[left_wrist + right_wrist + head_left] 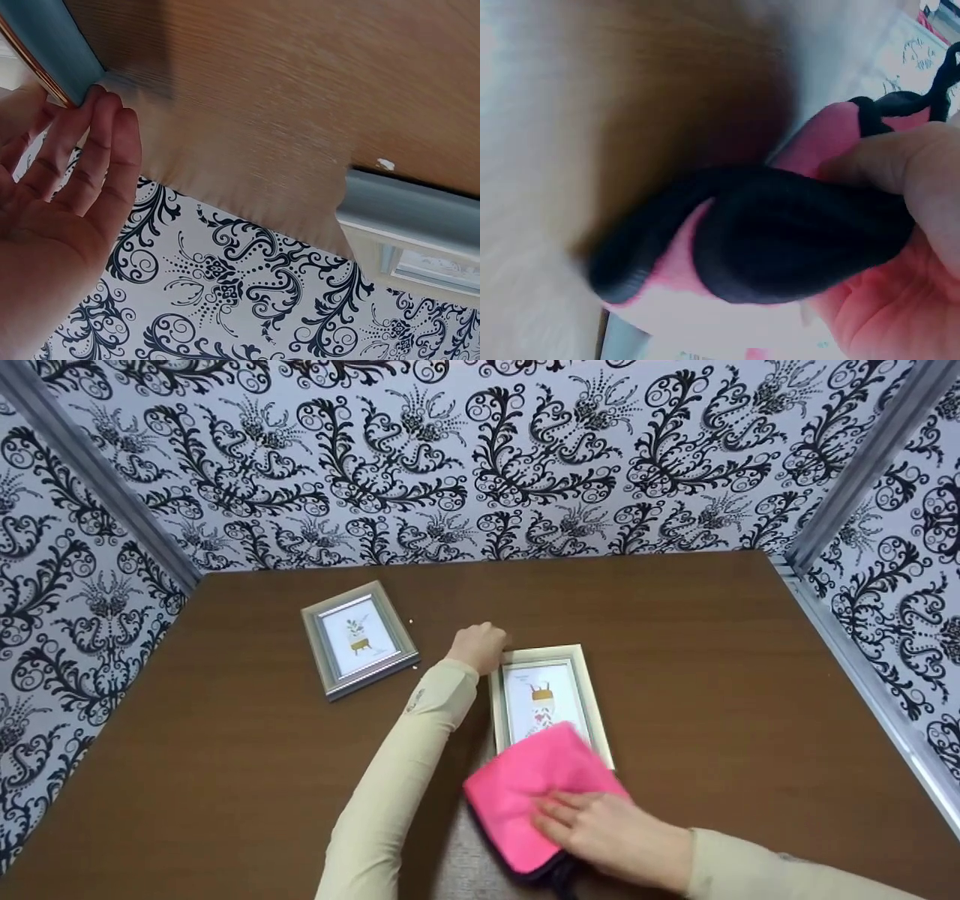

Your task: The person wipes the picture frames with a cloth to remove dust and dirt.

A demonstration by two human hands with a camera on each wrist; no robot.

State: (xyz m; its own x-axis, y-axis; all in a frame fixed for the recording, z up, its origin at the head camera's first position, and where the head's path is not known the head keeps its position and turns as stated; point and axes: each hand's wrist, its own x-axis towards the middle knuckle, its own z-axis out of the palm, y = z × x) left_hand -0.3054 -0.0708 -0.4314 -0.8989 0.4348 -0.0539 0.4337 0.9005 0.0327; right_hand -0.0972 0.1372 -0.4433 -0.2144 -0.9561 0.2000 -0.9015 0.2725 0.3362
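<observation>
My left hand (478, 647) holds the top left corner of a cream picture frame (592, 697). In the left wrist view, the fingers (112, 161) bend against the bluish side of that frame (56, 37), and the thumb is mostly hidden. A pink cloth with black edging and a cord loop (536, 787) covers the lower part of the frame's picture. My right hand (615, 836) lies over this cloth. From the right wrist view, thumb and fingers pinch the folded cloth (780, 232) at its black edge.
A second picture frame, silvery beige (360, 641), lies flat on the brown table (712, 660) to the left. Small white bits (410, 621) are beside it. Patterned black and white panels (480, 457) enclose the back and sides.
</observation>
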